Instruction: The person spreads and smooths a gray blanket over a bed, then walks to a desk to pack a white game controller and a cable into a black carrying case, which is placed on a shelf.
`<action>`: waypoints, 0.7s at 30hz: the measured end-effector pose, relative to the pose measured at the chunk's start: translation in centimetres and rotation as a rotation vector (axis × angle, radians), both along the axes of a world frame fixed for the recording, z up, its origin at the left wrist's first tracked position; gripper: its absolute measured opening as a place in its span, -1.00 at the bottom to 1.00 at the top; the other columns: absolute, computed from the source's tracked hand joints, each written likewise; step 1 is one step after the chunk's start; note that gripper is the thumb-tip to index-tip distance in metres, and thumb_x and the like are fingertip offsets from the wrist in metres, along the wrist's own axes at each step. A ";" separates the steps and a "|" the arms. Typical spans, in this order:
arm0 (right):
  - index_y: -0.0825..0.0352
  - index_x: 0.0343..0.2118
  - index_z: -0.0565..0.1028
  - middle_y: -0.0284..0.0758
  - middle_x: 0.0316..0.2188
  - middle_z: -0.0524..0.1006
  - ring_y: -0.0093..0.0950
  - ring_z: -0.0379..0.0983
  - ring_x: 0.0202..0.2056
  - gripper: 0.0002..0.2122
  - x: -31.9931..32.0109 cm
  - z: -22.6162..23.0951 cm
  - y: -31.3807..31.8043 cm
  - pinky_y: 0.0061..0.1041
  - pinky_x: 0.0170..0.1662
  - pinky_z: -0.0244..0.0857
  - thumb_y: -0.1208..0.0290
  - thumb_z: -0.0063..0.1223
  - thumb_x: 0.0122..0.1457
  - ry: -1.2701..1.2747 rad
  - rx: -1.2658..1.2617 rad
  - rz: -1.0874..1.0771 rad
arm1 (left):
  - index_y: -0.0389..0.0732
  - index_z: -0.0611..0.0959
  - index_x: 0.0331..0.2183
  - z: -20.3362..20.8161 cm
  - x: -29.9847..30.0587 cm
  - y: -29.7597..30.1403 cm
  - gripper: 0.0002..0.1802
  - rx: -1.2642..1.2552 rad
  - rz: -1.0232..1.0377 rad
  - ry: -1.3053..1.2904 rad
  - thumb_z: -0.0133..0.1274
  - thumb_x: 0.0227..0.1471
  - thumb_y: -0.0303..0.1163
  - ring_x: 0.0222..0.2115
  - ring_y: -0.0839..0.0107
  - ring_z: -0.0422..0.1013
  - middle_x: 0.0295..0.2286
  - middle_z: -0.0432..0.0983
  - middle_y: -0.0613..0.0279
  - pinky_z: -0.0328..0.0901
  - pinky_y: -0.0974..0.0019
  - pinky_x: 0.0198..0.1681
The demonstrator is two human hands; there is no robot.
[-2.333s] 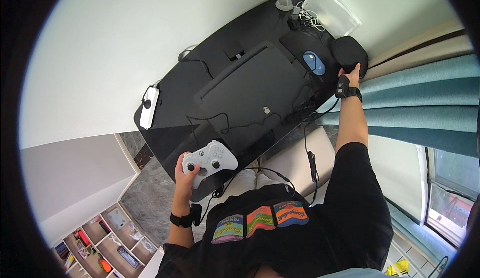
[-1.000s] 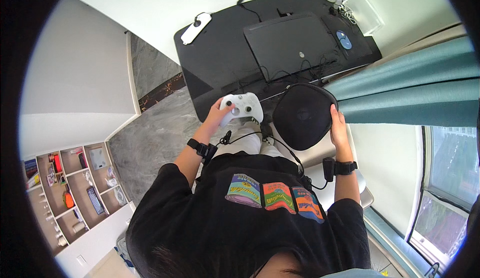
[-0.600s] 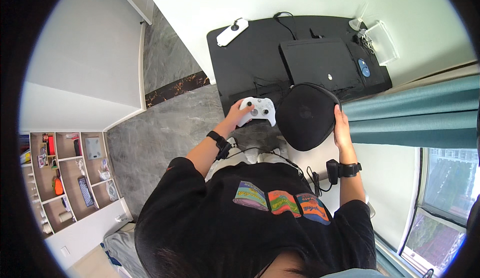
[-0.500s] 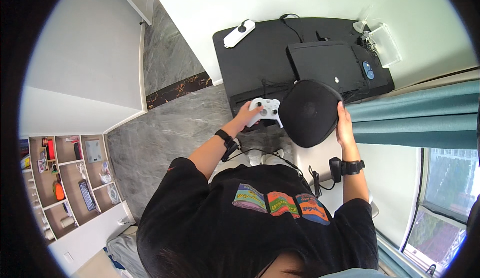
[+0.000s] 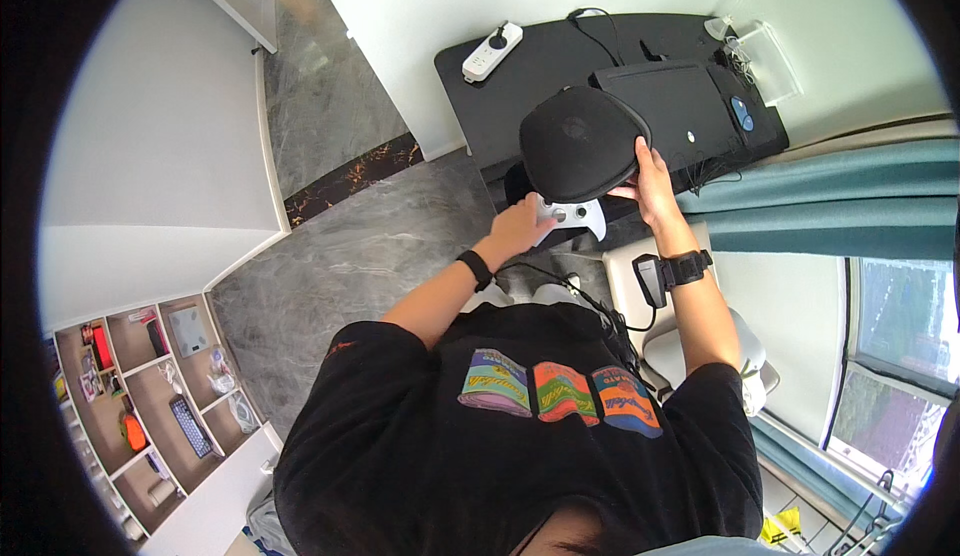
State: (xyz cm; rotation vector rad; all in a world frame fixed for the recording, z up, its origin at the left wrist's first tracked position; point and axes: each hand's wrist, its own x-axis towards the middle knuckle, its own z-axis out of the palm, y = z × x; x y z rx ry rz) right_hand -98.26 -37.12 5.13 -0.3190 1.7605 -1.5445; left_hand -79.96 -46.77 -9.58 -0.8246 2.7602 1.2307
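Note:
My left hand (image 5: 518, 224) is closed on the left grip of a white game controller (image 5: 577, 216). A black rounded hard case (image 5: 578, 148), tilted over the desk edge, hides the controller's upper part. Wrapped round the case's right edge, my right hand (image 5: 646, 181) holds it with the thumb along the rim. The controller sits just below the case; whether the two touch I cannot tell. Each wrist wears a black strap, with a cable near them.
Beyond my hands is a black desk (image 5: 545, 51) with a white power strip (image 5: 493, 52), a flat black device (image 5: 665, 91) and a clear box (image 5: 775, 66). A pale chair (image 5: 628, 271) stands near my right forearm. Teal curtains (image 5: 830, 181) hang at right; a shelf unit (image 5: 150, 396) stands lower left.
The case has moved up and left in the picture, over the desk, and now overlaps the controller. My left hand has brought the controller to the right, under the case's lower edge.

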 end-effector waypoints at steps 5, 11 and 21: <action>0.50 -0.05 0.20 -0.09 -0.18 0.39 -0.38 0.47 -0.28 -0.49 0.3 0.0 1.0 -0.49 -0.49 0.49 0.05 -0.34 0.21 -0.052 0.001 0.013 | -0.29 0.09 0.08 4.6 2.0 -2.8 -0.09 0.319 0.183 0.371 0.20 -0.25 -0.26 -0.10 0.07 0.28 -0.03 0.18 -0.09 0.24 0.20 -0.09; 0.44 -0.03 0.24 -0.17 -0.18 0.41 -0.48 0.47 -0.33 -0.49 0.5 -1.7 1.5 -0.59 -0.57 0.43 0.02 -0.39 0.22 -0.007 -0.019 0.131 | -0.16 0.05 0.13 12.2 3.4 -3.6 0.08 -0.070 -0.002 0.407 0.26 -0.45 -0.41 0.01 0.04 0.17 0.11 -0.03 0.06 0.19 0.21 0.00; 0.30 0.06 0.16 -0.25 -0.22 0.43 -0.49 0.46 -0.36 -0.52 -0.2 -1.8 0.7 -0.55 -0.50 0.42 0.03 -0.50 0.24 -0.035 0.029 0.330 | -0.20 -0.01 0.13 10.0 3.6 -2.1 -0.04 0.131 0.177 0.523 0.19 -0.22 -0.35 -0.02 0.19 0.23 0.07 0.06 0.01 0.20 0.22 -0.02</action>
